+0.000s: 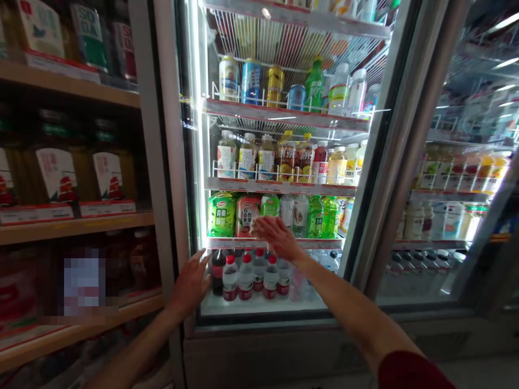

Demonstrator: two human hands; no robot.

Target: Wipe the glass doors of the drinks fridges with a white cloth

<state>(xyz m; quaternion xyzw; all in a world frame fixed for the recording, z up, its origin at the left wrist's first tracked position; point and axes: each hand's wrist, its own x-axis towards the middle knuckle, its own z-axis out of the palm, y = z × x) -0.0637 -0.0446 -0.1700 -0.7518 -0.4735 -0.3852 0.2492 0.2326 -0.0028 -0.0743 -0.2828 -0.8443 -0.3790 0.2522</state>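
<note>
My right hand reaches into the lit drinks fridge, fingers stretched out and holding nothing. It is in front of the shelf with a red-labelled tea bottle and a round green-labelled bottle, partly covering both; whether it touches either I cannot tell. A large green tea bottle stands to their left. By the fridge's left edge, my left hand has its fingers apart and nothing in them. Closest to it are a dark bottle and a small red-capped water bottle on the fridge floor.
Higher fridge shelves carry tea bottles and drink cans. Wooden shelves with large bottles stand at the left. A metal door frame rises on the right, with another stocked fridge section beyond it.
</note>
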